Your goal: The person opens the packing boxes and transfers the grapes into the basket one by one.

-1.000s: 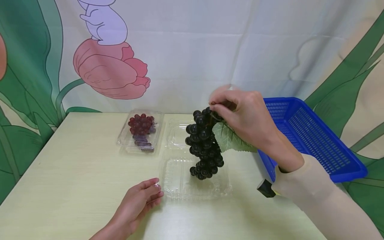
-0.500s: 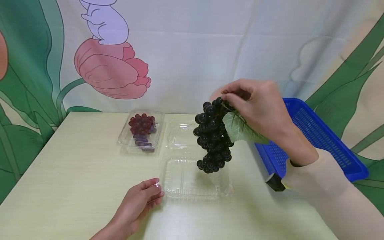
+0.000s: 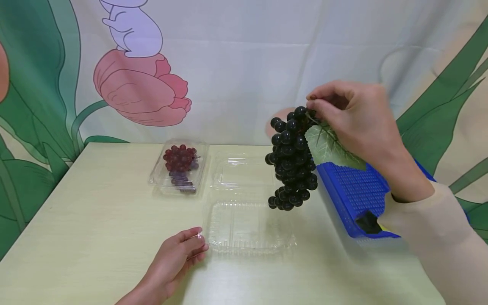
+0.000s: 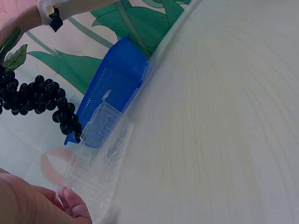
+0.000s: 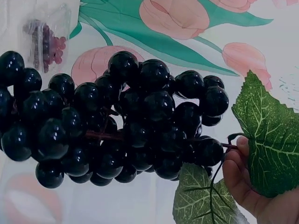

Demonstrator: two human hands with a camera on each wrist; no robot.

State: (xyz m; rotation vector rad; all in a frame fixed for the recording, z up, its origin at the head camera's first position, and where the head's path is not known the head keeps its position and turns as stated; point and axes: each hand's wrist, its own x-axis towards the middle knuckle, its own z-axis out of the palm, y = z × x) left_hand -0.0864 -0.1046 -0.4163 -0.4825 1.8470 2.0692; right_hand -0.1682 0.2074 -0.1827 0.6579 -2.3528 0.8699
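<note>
A bunch of black grapes (image 3: 291,156) with green leaves (image 5: 271,135) hangs in the air from my right hand (image 3: 358,114), whose thumb and fingers pinch its stem at the top. Below and left of the bunch, a clear plastic clamshell box (image 3: 248,226) lies opened flat on the table, its lid (image 3: 242,171) toward the back. My left hand (image 3: 177,256) pinches the left rim of the box between thumb and fingers, as the left wrist view also shows. No grapes lie in that box.
Back left on the table (image 3: 95,220) stands a closed clear box (image 3: 156,178) holding red grapes (image 3: 179,159) and purple ones. A blue plastic basket (image 3: 343,190) sits at the right, partly behind my right arm. A printed curtain (image 3: 236,76) hangs behind the table.
My right hand has lifted the black grapes up and to the right, away from above the box toward the basket. My left hand has stayed at the box rim.
</note>
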